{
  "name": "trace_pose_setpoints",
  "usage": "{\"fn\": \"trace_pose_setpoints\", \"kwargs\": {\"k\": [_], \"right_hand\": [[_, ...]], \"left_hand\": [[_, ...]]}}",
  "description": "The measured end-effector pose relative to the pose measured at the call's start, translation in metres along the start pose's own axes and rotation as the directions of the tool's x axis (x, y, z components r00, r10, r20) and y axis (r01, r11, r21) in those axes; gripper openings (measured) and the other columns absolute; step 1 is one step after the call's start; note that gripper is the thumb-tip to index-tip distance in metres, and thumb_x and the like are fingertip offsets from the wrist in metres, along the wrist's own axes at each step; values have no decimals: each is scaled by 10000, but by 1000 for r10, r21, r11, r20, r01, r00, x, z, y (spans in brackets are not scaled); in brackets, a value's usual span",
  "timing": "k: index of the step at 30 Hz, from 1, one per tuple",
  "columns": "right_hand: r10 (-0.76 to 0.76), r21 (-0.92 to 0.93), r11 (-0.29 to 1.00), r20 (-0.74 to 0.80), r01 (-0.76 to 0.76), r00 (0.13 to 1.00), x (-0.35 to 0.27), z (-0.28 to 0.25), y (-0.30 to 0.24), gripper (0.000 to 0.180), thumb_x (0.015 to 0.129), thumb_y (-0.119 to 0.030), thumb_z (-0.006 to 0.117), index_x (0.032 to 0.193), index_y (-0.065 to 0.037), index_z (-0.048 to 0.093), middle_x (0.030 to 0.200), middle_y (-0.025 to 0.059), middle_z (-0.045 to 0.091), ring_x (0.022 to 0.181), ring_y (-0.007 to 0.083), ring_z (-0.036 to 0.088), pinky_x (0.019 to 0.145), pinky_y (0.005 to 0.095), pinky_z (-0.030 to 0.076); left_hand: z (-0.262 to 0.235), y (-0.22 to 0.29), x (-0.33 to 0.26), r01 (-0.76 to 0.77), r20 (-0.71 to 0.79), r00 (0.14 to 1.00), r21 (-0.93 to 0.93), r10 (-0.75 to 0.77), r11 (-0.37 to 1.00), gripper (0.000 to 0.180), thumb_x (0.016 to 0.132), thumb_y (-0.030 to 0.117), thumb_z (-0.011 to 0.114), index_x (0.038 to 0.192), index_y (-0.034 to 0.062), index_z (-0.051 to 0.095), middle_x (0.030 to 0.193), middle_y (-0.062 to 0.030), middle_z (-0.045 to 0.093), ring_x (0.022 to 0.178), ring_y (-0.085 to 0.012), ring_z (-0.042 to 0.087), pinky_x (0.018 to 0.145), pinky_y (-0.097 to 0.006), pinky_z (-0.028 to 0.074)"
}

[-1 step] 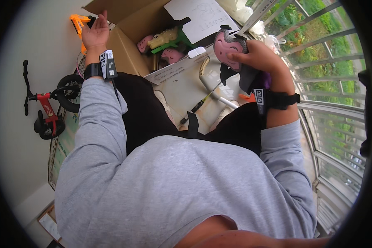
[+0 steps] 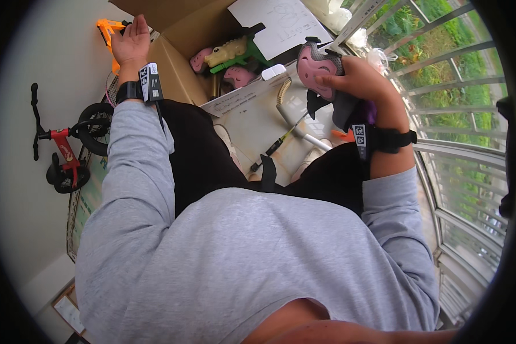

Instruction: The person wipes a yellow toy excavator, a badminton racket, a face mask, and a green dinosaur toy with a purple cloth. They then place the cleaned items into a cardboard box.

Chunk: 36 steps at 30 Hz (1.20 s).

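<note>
My right hand [image 2: 358, 78] grips a pink protective pad [image 2: 313, 67] with a smiling pattern, grey mesh edging and dark straps hanging below. Its thumb lies across the pink shell, and the other fingers are hidden behind it. My left hand [image 2: 132, 45] is raised beside the cardboard box [image 2: 175, 69], palm up, fingers stretched out and holding nothing. Inside the box lie a green and cream crocodile toy [image 2: 229, 54] and two more pink pads [image 2: 239, 76]. An orange plastic toy [image 2: 109, 33] is just beyond my left hand.
A white sheet with drawn lines [image 2: 278, 26] covers part of the box. On the floor between my legs lie a ribbed hose [image 2: 282, 93] and a thin yellow-and-black tool [image 2: 276, 144]. A red balance bike [image 2: 66, 150] stands at left; a barred window [image 2: 458, 74] runs along the right.
My left hand and forearm have shifted very slightly to the left. The right hand and the pad look unchanged.
</note>
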State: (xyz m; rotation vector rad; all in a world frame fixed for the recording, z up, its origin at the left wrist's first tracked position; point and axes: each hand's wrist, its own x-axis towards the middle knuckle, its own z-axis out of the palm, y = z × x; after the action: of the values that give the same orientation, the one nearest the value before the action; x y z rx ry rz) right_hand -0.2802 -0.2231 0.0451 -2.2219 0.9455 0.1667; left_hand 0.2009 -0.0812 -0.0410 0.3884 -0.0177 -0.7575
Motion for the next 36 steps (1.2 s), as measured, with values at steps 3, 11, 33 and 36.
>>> {"fn": "trace_pose_setpoints", "kwargs": {"k": [3,11,33,36], "right_hand": [[40,-51,998,61,-37,997,6,7,-1,503,782,-400,751,961,63,667,782,155,676,697,217,633,641,348,498],[3,-142,990,76,8,997,14,24,0,614,762,-513,700,732,96,630,604,228,562,546,333,572,548,418,446],[58,-227,974,186,-14,981,-8,12,-7,494,774,-489,658,755,3,698,680,174,641,661,330,639,643,418,504],[99,-213,975,198,-56,975,-14,12,-5,466,770,-461,659,761,3,698,709,176,650,680,338,644,645,418,508]], "left_hand": [[-5,-15,18,-177,-29,978,407,207,896,631,980,423,443,1486,120,219,1439,-119,360,1307,-288,365,1059,-485,374],[-26,-50,49,-97,28,978,939,209,330,644,943,403,554,1459,87,334,1429,-115,402,1301,-257,416,1016,-397,432],[-52,-275,-38,823,-533,542,495,-650,280,702,906,566,523,1424,132,334,1381,-177,460,1285,-341,423,1062,-529,325],[-43,-277,-40,741,-546,669,536,-504,404,502,937,446,479,1337,144,446,1334,-104,518,1244,-293,466,1059,-508,312]]}}
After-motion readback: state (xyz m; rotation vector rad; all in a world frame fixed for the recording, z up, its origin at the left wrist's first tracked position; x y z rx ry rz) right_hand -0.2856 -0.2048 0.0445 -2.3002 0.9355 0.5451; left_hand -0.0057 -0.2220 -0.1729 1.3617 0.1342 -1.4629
